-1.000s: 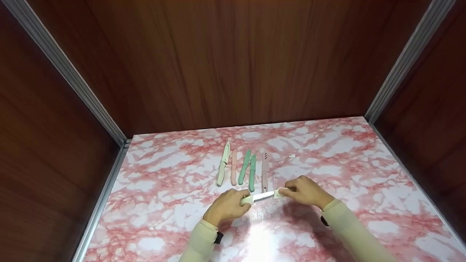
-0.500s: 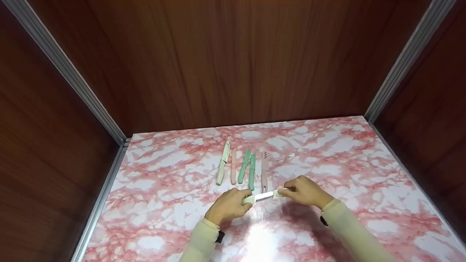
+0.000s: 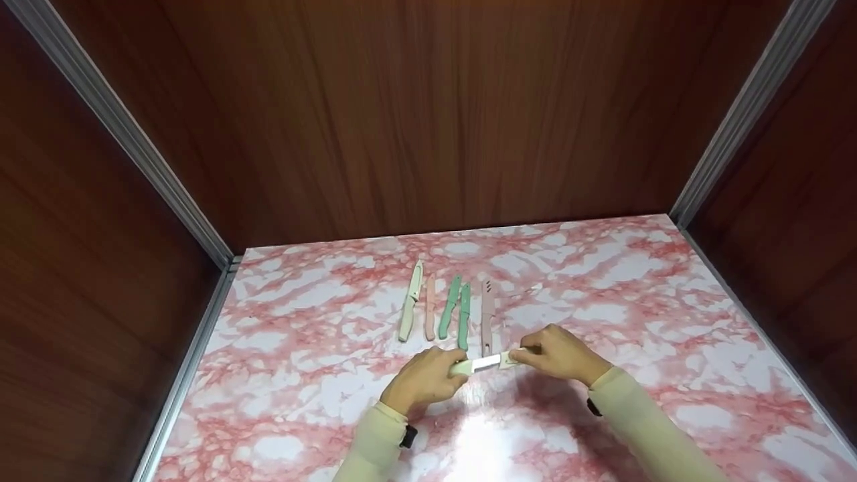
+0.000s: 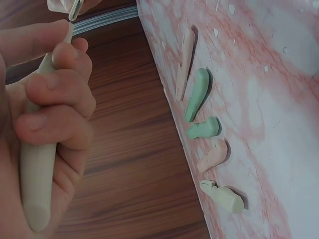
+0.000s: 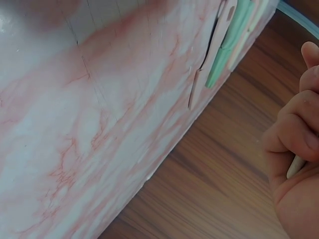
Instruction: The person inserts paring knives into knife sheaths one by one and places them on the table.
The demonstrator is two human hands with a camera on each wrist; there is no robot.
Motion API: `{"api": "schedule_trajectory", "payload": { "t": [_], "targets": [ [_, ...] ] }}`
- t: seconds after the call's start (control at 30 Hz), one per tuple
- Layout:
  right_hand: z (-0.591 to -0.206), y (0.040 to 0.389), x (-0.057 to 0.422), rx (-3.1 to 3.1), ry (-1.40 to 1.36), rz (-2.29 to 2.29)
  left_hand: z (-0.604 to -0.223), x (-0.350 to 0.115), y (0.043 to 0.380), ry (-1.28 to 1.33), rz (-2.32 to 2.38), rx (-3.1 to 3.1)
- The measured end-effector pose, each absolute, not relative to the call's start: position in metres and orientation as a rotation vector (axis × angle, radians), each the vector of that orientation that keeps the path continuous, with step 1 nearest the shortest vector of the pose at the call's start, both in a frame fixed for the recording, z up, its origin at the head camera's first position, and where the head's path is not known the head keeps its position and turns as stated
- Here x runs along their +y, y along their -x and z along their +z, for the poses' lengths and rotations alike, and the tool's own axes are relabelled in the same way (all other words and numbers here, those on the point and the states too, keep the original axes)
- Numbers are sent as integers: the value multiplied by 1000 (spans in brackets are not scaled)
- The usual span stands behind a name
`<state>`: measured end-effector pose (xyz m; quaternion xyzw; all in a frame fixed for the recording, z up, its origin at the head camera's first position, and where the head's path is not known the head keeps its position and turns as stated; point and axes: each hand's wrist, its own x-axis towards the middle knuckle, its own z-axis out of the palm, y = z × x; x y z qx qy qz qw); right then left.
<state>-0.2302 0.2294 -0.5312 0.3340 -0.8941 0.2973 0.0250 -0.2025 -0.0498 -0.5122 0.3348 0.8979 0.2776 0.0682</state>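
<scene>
In the head view my left hand (image 3: 423, 380) grips the cream handle of a knife (image 3: 486, 362), whose bare blade points right. My right hand (image 3: 561, 353) pinches a cream blade sheath (image 3: 506, 361), and the blade's far end sits inside it. The left wrist view shows curled fingers around the handle (image 4: 37, 174). A pale tip pokes from my right fist in the right wrist view. Beyond the hands lie sheathed knives in a row: a cream one (image 3: 410, 301), a pink one (image 3: 430, 308), two green ones (image 3: 450, 308) and a mauve one (image 3: 487, 314).
The table (image 3: 301, 375) has a pink-and-white marbled top. Brown wood-grain panels (image 3: 428, 120) stand along its back and both sides, with metal strips (image 3: 736, 114) at the corners. A bright light reflection (image 3: 481, 442) falls on the near side.
My left hand has shifted slightly right, toward the right hand, which has edged slightly left. Less bare blade shows between the handle and the sheath. The row of knives lies as before.
</scene>
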Motion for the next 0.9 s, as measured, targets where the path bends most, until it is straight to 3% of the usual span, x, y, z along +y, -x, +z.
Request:
{"api": "schedule_trajectory", "payload": {
  "t": [0.9],
  "targets": [
    [-526,226,221,-2794,-1049,951,-512,-39,202,-926,856,2683]
  ]
}}
